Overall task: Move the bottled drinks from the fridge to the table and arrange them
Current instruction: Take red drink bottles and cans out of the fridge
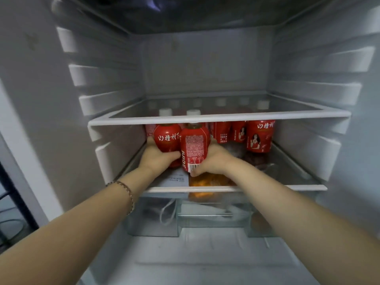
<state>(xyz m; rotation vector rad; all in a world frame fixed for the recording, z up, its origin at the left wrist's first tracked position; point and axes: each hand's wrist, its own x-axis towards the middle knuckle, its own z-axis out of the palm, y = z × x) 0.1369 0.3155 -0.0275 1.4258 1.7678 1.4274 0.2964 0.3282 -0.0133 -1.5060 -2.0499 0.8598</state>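
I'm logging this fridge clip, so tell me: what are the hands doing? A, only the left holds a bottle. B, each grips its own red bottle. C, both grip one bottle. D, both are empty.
B: the left hand grips the bottle with white lettering, and the right hand grips the bottle showing its barcode, side by side.

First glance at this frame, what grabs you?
Both hands are deep in the open fridge: the left hand grips the left red bottle and the right hand grips the right red bottle, side by side at the front left of the lower glass shelf. More red bottles stand behind to the right, under the upper glass shelf.
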